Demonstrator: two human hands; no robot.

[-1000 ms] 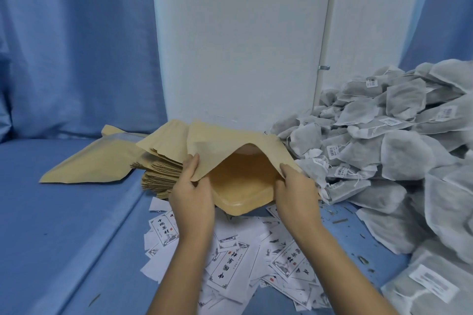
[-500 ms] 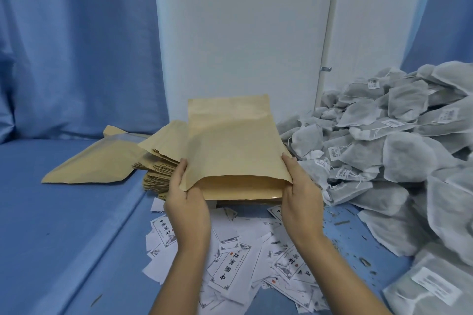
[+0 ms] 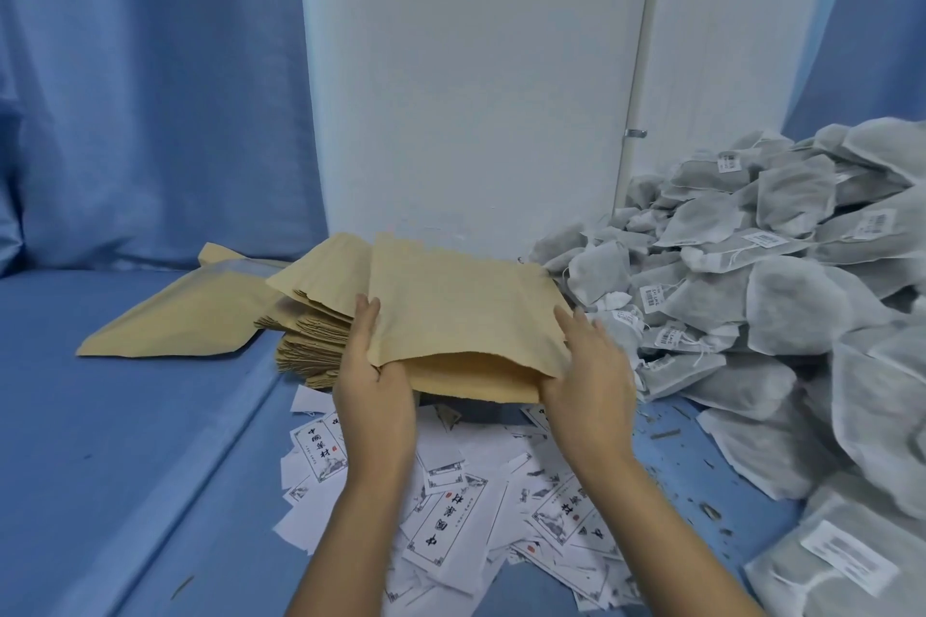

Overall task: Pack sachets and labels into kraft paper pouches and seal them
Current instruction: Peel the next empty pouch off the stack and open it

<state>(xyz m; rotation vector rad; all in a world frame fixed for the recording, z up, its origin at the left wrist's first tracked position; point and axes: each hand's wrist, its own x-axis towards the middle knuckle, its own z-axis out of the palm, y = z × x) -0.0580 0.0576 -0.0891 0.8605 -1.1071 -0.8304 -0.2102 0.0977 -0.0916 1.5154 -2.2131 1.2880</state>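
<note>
Tan kraft paper pouch (image 3: 461, 311): held low over stack of identical pouches (image 3: 310, 346), mouth slightly open toward wearer. Pinched at left edge by left hand (image 3: 373, 386), thumb on top. Right hand (image 3: 589, 381) at right corner, fingers blurred; grasp undeterminable. White printed labels (image 3: 451, 516) scattered beneath; grey mesh sachets (image 3: 776, 296) heaped right.

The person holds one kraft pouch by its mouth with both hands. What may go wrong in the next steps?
1. Both the left hand and the right hand hold the kraft pouch at its mouth; freeing one to fetch a sachet may let the mouth fall shut.
2. The sachets lie heaped with loose strings, so pulling one may drag others.
3. The labels overlap in a pile; two might be picked together.
</note>
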